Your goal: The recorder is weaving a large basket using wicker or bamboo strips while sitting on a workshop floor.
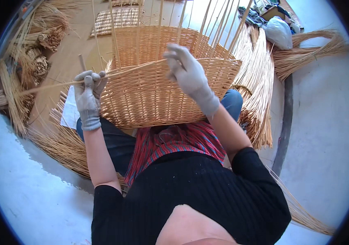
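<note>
A half-woven wicker basket (154,94) stands between my knees, its tall upright stakes rising past the far edge of the view. At its near left corner my gloved left hand (87,92) is closed around wicker strands (51,86) that run along the basket's top edge and stick out to the left. A short rod (82,62) pokes up from that same hand. My gloved right hand (186,69) is raised over the near rim, right of centre, its fingers apart and slightly blurred. I see nothing held in it.
Bundles of wicker (39,45) lie at the far left, and more loose strands (60,149) beside my left leg. Pale long bundles (260,81) lean to the right of the basket, near a plastic bag (278,32). A flat woven panel (117,20) rests behind the basket.
</note>
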`<state>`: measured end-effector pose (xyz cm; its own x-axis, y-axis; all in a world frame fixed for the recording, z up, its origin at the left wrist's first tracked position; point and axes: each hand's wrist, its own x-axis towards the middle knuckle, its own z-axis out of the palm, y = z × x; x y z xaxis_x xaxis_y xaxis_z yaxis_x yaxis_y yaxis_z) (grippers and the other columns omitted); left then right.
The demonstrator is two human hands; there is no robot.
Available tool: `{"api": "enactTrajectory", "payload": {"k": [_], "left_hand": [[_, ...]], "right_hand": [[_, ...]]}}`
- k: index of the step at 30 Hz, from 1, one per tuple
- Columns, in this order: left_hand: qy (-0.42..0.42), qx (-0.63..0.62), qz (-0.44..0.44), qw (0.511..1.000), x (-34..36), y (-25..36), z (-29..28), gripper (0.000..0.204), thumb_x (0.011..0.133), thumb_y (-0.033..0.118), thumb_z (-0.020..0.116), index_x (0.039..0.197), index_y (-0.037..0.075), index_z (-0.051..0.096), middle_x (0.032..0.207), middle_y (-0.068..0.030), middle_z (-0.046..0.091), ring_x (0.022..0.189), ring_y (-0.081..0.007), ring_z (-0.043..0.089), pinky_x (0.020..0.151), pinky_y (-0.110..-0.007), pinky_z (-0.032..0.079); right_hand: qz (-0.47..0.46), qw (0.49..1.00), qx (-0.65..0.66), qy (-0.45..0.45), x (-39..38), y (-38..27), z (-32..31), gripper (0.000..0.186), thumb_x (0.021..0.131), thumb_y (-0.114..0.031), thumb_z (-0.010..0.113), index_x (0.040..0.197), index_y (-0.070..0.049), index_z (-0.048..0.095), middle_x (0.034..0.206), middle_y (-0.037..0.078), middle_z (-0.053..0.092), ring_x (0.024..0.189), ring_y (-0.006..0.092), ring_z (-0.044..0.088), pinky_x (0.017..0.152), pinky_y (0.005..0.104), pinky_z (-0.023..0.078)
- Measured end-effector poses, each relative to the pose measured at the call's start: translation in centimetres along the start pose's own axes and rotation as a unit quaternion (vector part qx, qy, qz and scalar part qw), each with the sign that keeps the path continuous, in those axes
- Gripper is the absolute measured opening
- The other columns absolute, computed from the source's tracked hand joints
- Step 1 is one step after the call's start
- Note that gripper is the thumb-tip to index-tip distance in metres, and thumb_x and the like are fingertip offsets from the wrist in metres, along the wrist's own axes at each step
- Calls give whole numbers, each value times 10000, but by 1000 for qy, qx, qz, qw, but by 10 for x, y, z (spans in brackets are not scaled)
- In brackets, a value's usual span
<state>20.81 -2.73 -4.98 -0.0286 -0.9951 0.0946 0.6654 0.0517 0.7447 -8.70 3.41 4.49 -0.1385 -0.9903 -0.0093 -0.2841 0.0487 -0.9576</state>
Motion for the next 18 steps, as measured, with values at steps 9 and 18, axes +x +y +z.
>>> {"api": "enactTrajectory", "payload": {"k": [9, 18], "left_hand": [[-75, 388, 38, 918, 95, 37, 59, 195, 1032, 169, 551, 1196, 72, 596, 1011, -89, 681, 923, -189, 697, 796, -334, 598], [-186, 448, 417, 769, 174, 3, 195, 963, 860, 158, 753, 1605, 187, 144, 1432, -274, 485, 1099, -320, 654, 839, -381, 550]], "right_hand": [[175, 949, -215, -148, 68, -7, 31, 308, 975, -257, 629, 1124, 10, 668, 849, 117, 737, 684, 160, 740, 626, 267, 612], [225, 962, -129, -91, 71, -12, 38, 324, 994, -280, 589, 1150, -10, 675, 906, 117, 734, 633, 169, 736, 559, 278, 615]]}}
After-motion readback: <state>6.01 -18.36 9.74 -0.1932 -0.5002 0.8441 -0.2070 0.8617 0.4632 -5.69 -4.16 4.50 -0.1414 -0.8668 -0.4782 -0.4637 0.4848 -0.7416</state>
